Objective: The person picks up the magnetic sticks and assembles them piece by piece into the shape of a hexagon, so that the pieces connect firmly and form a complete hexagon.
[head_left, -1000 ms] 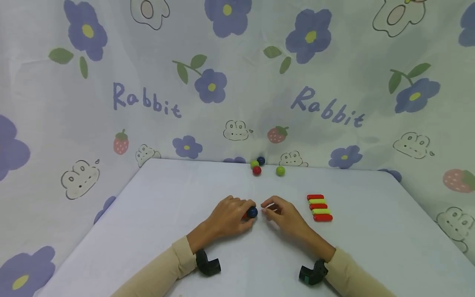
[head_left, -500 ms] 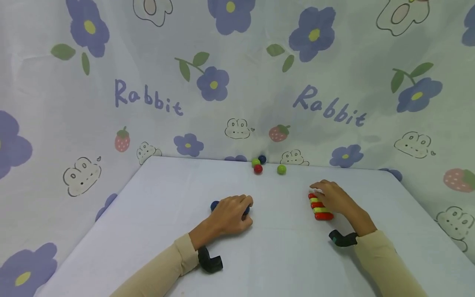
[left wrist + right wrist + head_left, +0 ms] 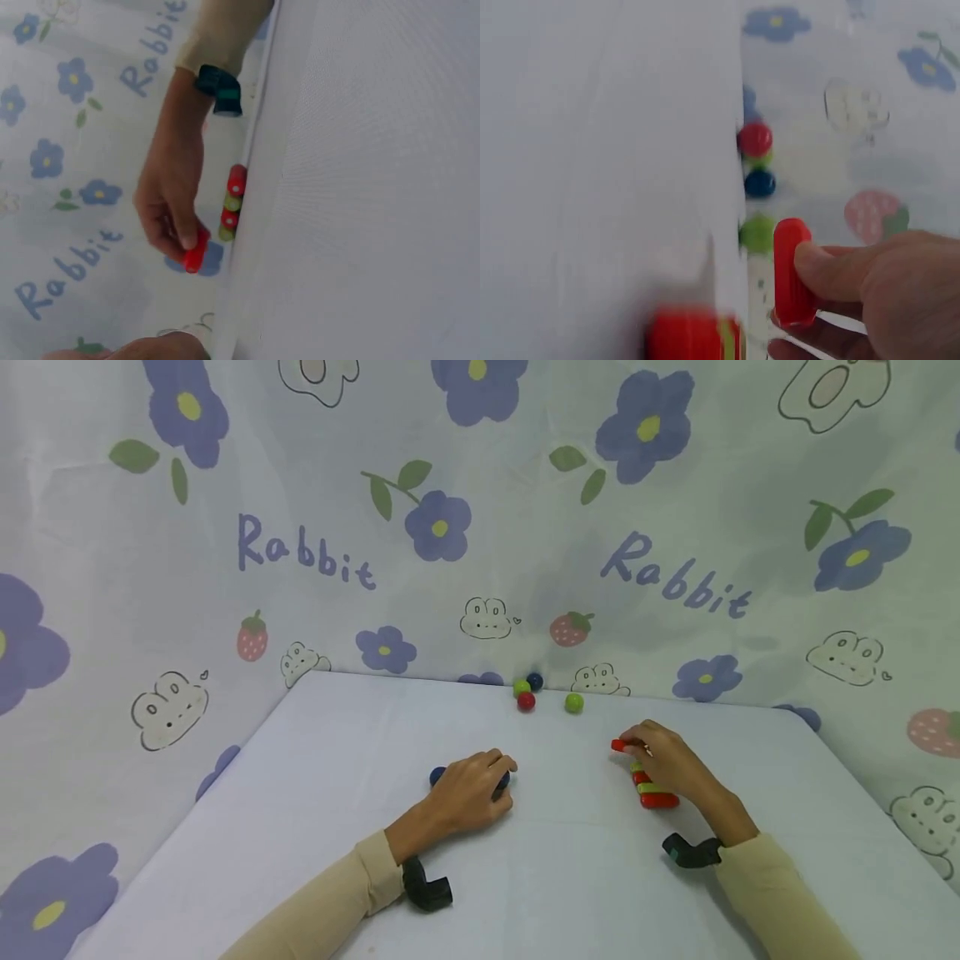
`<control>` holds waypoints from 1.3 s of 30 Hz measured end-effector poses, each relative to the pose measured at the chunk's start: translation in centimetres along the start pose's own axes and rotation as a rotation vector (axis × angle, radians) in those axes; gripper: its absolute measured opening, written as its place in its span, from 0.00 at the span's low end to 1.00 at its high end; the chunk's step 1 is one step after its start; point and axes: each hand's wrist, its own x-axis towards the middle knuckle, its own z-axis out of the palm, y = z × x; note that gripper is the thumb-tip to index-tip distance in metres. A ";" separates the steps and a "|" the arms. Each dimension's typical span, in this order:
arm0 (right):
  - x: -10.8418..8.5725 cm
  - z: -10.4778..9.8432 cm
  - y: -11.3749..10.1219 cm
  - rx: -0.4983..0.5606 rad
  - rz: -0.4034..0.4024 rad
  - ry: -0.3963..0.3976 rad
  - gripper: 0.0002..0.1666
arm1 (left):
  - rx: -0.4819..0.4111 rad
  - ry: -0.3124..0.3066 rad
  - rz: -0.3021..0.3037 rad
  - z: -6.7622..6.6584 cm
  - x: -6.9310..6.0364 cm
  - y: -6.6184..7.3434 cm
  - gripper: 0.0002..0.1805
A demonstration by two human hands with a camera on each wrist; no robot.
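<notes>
My right hand pinches a short red rounded stick between thumb and fingers, lifted above the table. Beneath that hand lies a row of red and yellow-green sticks, partly hidden by it. On the left side of the table my left hand curls over a piece with blue balls. One blue ball shows behind the knuckles, another blue ball by the fingertips. What joins them is covered by the hand.
Near the table's back edge sit a dark blue ball, a red ball and two green balls, one green ball apart from the others. A patterned cloth hangs behind the white table.
My right hand has gone from beside the left hand to the stick row and raised a red stick off it. The left hand has turned its piece, so a second blue ball shows.
</notes>
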 end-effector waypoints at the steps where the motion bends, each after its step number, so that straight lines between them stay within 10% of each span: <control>1: 0.0 0.3 -0.7 0.018 -0.043 0.015 0.13 | 0.001 -0.001 -0.007 0.0 0.0 0.0 0.16; 12: -0.8 5.0 -8.4 0.171 -0.349 -0.053 0.14 | -0.023 -0.025 -0.039 -0.2 0.1 0.4 0.13; 39: -1.5 7.3 -10.1 0.285 -0.383 0.033 0.12 | 0.013 -0.035 0.042 -0.3 -0.1 1.4 0.15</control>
